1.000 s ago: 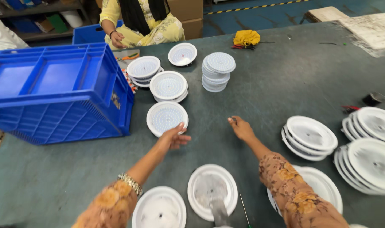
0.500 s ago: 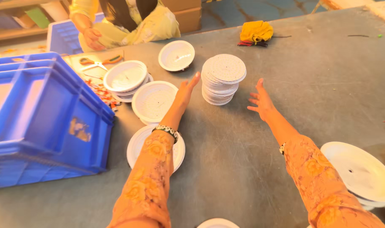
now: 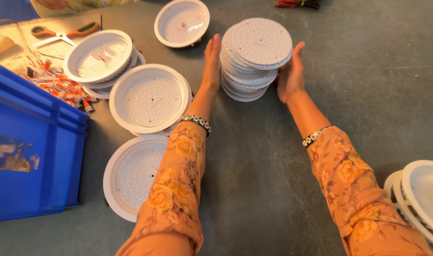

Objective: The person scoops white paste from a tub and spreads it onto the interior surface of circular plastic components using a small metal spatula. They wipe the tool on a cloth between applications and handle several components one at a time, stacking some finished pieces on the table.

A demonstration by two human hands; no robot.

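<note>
Nearest the camera, two orange floral sleeves run forward over the grey counter. Beyond them the left hand lies flat and spread against the left side of the stack of white round discs, while the right hand cups its right side, fingers extended. The upright stack sits directly between both grips, equally near each.
</note>
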